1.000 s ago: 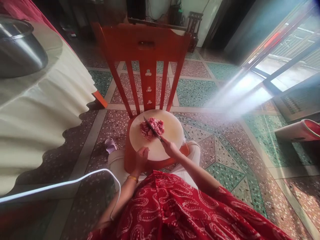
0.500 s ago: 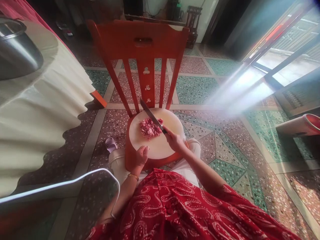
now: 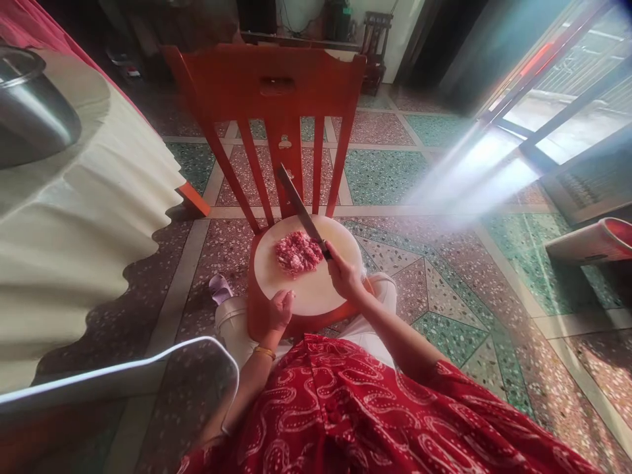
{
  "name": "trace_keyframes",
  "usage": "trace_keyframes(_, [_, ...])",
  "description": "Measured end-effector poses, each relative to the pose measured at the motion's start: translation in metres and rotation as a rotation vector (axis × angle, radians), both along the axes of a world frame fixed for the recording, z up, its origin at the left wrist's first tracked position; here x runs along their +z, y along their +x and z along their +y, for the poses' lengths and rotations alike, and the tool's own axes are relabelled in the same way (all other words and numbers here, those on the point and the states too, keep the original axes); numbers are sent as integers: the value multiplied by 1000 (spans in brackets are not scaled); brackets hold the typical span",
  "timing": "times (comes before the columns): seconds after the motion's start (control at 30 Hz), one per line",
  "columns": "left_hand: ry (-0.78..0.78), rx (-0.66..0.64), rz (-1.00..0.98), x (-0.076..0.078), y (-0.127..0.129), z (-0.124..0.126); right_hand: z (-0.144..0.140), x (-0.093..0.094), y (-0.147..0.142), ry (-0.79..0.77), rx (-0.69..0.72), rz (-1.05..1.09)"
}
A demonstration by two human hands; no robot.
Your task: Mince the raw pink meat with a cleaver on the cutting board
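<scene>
My right hand point(image 3: 344, 273) is wrapped round the dark handle of a long kitchen knife point(image 3: 301, 207). The blade slants up and away to the left, raised above the far part of a round, pale cutting board point(image 3: 320, 296). A heap of chopped red meat point(image 3: 297, 254) lies on the board, left of the knife handle. At the board's near left edge my left hand point(image 3: 281, 309) is curled closed, thumb up; whether anything is inside the fingers is hidden. The board rests on the seat of a reddish wooden chair point(image 3: 261, 322).
The chair's tall back point(image 3: 222, 85) rises behind the board. To the left stands a cloth-covered table point(image 3: 123, 171) with a metal pot point(image 3: 34, 112) on it. A white cable point(image 3: 123, 365) crosses at lower left. A bin point(image 3: 592, 242) stands on the right.
The knife has been lifted off the meat, its tip now higher against the chair back. My left hand stays nearly where it was.
</scene>
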State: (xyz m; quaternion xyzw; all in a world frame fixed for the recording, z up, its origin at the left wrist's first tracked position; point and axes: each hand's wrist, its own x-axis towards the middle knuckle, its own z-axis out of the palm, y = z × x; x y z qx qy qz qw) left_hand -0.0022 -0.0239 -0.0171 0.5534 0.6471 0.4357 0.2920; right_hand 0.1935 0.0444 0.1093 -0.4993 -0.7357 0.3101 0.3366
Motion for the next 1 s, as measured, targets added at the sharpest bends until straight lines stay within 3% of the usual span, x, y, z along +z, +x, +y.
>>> trace_keyframes(0.17, [-20, -5, 14, 3, 1, -1, -1, -13, 3, -141, 31, -87])
trace_keyframes(0.37, [-6, -15, 65, 7, 1, 1, 3, -2, 5, -25, -52, 7])
trace_keyframes(0.5, [-38, -16, 42, 7, 1, 0, 7, -10, 5, -101, 13, -74])
trace_keyframes(0.7, [-43, -12, 16, 6, 2, -1, 8, 8, 9, -14, -43, -24])
trace_keyframes(0.77, [-32, -11, 16, 6, 2, -1, 7, 1, 8, 14, -59, -4])
trace_keyframes(0.9, [-43, -9, 12, 6, 2, -2, 7, -18, 11, -138, -10, -79])
trace_keyframes(1.0, [-53, -12, 11, 4, 2, -1, 8, -12, 14, -120, -34, -52])
